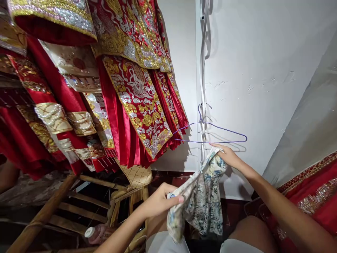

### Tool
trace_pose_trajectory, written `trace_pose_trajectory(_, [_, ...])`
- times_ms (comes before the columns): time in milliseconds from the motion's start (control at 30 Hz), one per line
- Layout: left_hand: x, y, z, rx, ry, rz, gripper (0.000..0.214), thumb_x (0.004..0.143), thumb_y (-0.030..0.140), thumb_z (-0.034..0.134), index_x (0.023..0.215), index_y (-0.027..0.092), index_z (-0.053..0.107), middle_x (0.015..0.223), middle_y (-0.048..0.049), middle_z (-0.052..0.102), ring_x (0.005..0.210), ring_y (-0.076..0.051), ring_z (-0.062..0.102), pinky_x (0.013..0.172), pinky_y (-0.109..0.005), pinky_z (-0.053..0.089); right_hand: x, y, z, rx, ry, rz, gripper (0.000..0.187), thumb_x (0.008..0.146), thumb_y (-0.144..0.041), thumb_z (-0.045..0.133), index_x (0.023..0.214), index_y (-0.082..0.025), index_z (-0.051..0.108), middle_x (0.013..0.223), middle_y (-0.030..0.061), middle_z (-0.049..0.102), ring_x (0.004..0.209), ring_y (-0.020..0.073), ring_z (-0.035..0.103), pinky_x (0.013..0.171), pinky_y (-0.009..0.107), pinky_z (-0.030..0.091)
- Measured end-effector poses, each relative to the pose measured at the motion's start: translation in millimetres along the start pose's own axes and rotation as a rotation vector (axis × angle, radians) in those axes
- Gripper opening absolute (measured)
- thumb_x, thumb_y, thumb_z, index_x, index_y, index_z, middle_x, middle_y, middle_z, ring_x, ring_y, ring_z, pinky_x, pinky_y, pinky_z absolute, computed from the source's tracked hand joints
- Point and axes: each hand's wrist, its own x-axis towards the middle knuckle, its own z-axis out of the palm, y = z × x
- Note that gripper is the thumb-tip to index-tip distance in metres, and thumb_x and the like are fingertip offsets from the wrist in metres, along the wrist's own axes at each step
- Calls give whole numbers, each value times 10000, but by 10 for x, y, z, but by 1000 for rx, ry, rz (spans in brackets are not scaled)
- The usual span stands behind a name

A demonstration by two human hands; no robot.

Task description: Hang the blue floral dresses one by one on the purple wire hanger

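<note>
A patterned pale floral garment (200, 200) hangs between my hands. My left hand (160, 202) is closed on its lower left edge, thumb on top. My right hand (228, 154) grips its upper corner, fingers pinched on the cloth, just under the bottom bar of a purple wire hanger (210, 135). The hanger hangs by its hook from a white cord (202, 70) against the white wall. My knees show below the garment.
Red robes with gold and silver embroidery (137, 95) hang densely at left. Below them stand a bamboo chair (79, 196) and a small stool (131, 196). A pink bottle with white cap (96, 233) lies low. More red embroidered cloth (310, 196) lies at right.
</note>
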Motion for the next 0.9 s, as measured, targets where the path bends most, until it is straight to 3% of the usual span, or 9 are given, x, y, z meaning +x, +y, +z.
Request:
trace_pose_trajectory(67, [-21, 107, 61, 44, -31, 29, 544, 918, 552, 594, 601, 181, 353, 634, 41, 270, 609, -93, 243, 554, -262, 183, -58, 69, -83, 18, -7, 29, 498, 855, -296, 544, 1316, -191, 701, 1386, 104, 665, 1337, 325, 575, 1142, 500, 414])
trace_pose_trajectory(167, [51, 217, 52, 189, -65, 50, 546, 939, 513, 577, 583, 183, 326, 613, 46, 258, 585, -85, 232, 537, -264, 175, -168, 119, -239, 4, 91, 23, 578, 843, -277, 584, 1417, -219, 621, 1461, 89, 606, 1411, 311, 501, 1162, 474, 398])
trace_pose_trajectory(333, [273, 371, 102, 326, -43, 126, 399, 998, 446, 480, 706, 174, 492, 657, 37, 394, 615, -105, 370, 586, -239, 289, -158, 199, -253, -48, 84, 34, 607, 856, -286, 516, 1459, -249, 570, 1429, 56, 635, 1417, 283, 498, 1151, 469, 410])
trace_pose_trajectory(467, [365, 424, 170, 429, -41, 254, 277, 1007, 279, 411, 808, 202, 589, 738, 4, 551, 689, -150, 487, 714, -250, 379, -185, 238, -289, -153, 118, 0, 563, 846, -243, 466, 1376, -209, 653, 1241, 87, 747, 1184, 283, 672, 941, 380, 542])
trace_pose_trajectory(600, [459, 198, -50, 476, -75, 243, 226, 906, 180, 473, 731, 226, 607, 717, -22, 619, 687, -188, 544, 762, -269, 430, -342, 136, -557, -286, 214, -62, 487, 785, -216, 474, 1182, -191, 755, 995, 76, 802, 892, 271, 728, 701, 310, 510])
trace_pose_trajectory(667, [546, 44, -246, 509, 13, 178, 207, 864, 198, 522, 678, 234, 605, 684, -24, 628, 688, -203, 573, 804, -285, 464, -397, 42, -685, -364, 236, -117, 422, 744, -210, 501, 1065, -194, 776, 881, 72, 794, 784, 249, 711, 645, 288, 460])
trace_pose_trajectory(767, [710, -66, -545, 617, 277, 101, 165, 821, 199, 551, 682, 236, 632, 762, -64, 701, 832, -258, 657, 937, -343, 488, -418, -97, -771, -447, 213, -148, 323, 727, -222, 533, 949, -221, 767, 754, 55, 765, 669, 219, 668, 599, 273, 405])
trace_pose_trajectory(833, [809, -18, -711, 721, 447, 56, 198, 841, 166, 499, 816, 218, 689, 1000, -119, 759, 1022, -297, 679, 1019, -388, 471, -403, -156, -777, -477, 189, -138, 262, 732, -239, 538, 892, -238, 745, 742, 44, 760, 625, 205, 640, 581, 268, 384])
trace_pose_trajectory(900, [882, 94, -839, 807, 554, 8, 327, 870, 128, 432, 1020, 189, 716, 1301, -149, 696, 1221, -308, 632, 1071, -401, 451, -376, -181, -772, -511, 184, -130, 202, 730, -252, 533, 819, -242, 714, 694, 36, 734, 573, 190, 591, 561, 268, 354])
